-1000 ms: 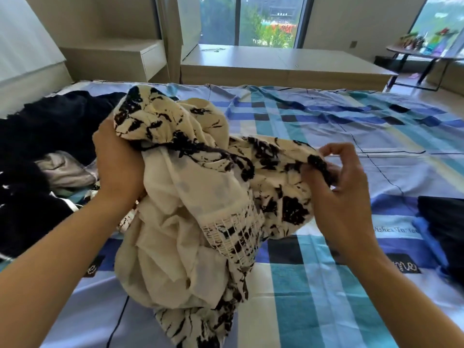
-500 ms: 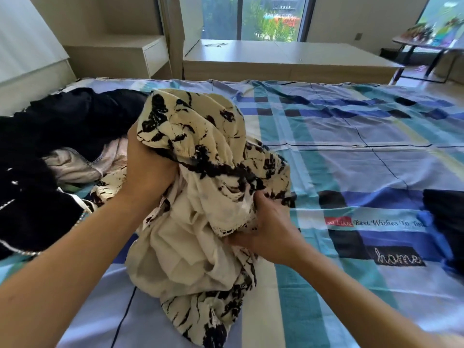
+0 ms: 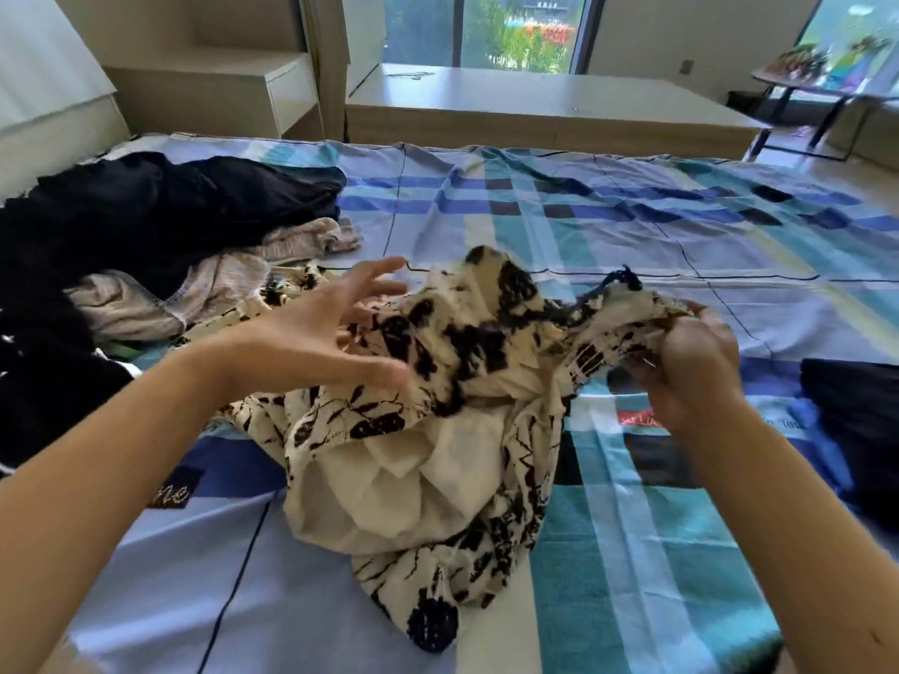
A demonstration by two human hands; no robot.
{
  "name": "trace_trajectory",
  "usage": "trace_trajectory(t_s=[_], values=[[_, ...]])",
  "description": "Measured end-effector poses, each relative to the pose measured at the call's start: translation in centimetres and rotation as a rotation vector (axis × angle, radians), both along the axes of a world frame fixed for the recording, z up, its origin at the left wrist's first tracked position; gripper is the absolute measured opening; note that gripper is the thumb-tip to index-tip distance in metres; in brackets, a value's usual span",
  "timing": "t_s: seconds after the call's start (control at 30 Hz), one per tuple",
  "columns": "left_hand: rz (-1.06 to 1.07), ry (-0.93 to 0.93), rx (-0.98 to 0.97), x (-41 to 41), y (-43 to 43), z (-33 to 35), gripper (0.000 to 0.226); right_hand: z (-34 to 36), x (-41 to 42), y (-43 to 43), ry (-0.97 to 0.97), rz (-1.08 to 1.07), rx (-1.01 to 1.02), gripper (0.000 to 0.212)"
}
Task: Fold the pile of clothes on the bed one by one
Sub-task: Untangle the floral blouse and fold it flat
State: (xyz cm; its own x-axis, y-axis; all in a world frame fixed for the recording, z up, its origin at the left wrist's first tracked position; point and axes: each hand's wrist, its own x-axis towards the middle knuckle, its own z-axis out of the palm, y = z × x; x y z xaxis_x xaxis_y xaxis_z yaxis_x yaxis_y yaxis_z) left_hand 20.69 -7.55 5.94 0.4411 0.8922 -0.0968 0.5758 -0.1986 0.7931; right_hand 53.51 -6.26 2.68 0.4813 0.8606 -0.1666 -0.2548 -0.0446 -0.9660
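Cream garment (image 3: 438, 430) with black blotchy print sits bunched on the bed (image 3: 632, 235), roughly centre of my view, on the blue/teal plaid sheet. Right hand (image 3: 691, 367) has its fingers (image 3: 681, 347) closed, pinching one edge of the garment and lifting it just off the sheet; a dark cord or trim (image 3: 613, 279) sticks up from the fabric next to that grip. Left hand (image 3: 331, 333) is over the garment's left part, fingers spread wide, palm turned inward. I can't tell if its lower edge touches the cloth; it isn't gripping anything. Plain cream inner side of the garment shows in the lower middle, and printed fabric trails toward me, ending in a black blotch near the bottom. Pile of clothes (image 3: 146, 226) lies to the left, touching or just beside the garment: mostly black fabric, with a beige ribbed piece (image 3: 219, 284) at its near edge. Dark folded item (image 3: 856, 430) with blue fabric beside it sits at the right edge of the bed, apart from the garment. Beyond the bed I see a low wooden platform (image 3: 535, 104) under the window and a small side table (image 3: 827, 90) at far right.
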Motion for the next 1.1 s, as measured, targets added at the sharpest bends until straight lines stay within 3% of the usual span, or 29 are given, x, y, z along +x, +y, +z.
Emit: trace_trajectory(t_s=[0.13,0.2,0.3,0.37,0.43,0.5,0.53,0.6,0.67,0.73,0.8,0.87,0.9,0.93,1.0,1.1], values=[[-0.022,0.606,-0.272,-0.8,-0.9,-1.0,0.135,-0.1,0.6,0.0,-0.157,0.141,-0.094,0.027],[-0.054,0.78,-0.317,0.3,-1.9,-2.0,0.121,-0.4,0.4,0.0,-0.266,0.281,-0.128,0.023],[-0.035,0.859,-0.128,2.1,-2.6,-4.1,0.088,-1.2,-0.1,-0.3,-0.451,0.577,-0.197,0.05],[0.033,0.685,-0.061,2.8,-2.3,-5.3,0.06,-1.8,-0.6,-0.8,-0.585,0.734,-0.246,0.072],[0.12,0.354,-0.188,3.3,-1.8,-5.1,0.034,-2.5,-1.0,-1.1,-0.645,0.776,-0.279,0.086],[0.28,-0.054,-0.339,4.0,-1.8,-3.3,0.01,-2.4,-1.2,-1.5,-0.629,0.822,-0.306,0.083],[0.37,-0.286,-0.43,4.4,-1.8,-2.1,0.01,-2.2,-1.1,-1.6,-0.573,0.861,-0.294,0.077],[0.501,-0.731,-0.549,4.3,-1.0,-0.2,0.037,-0.9,-0.9,-2.0,-0.304,0.912,-0.17,0.057],[0.585,-1.056,-0.478,3.3,0.0,1.2,0.041,0.8,-0.6,-2.2,-0.007,0.862,-0.028,0.039],[0.539,-1.215,-0.312,1.8,0.8,1.9,0.026,1.3,0.2,-1.7,0.159,0.731,-0.003,0.031],[0.539,-1.004,-0.163,0.2,1.5,1.5,0.013,0.5,1.2,-0.7,0.19,0.656,-0.031,0.044],[0.629,-0.437,-0.008,-1.2,2.1,0.2,0.018,-0.4,1.3,0.0,0.139,0.554,-0.091,0.076],[0.627,-0.111,0.057,-1.7,2.3,-0.6,0.019,-0.7,1.2,0.1,0.126,0.512,-0.107,0.075],[0.568,0.165,0.055,-2.2,2.3,-1.3,0.017,-1.1,1.2,0.3,0.1,0.469,-0.113,0.06],[0.367,0.528,-0.168,-2.6,1.6,-2.6,0.019,-1.2,1.3,0.1,-0.1,0.401,-0.147,0.029],[0.05,0.75,-0.602,-0.8,-0.5,-4.1,0.045,-0.9,1.9,-0.6,-0.575,0.479,-0.206,0.014]])
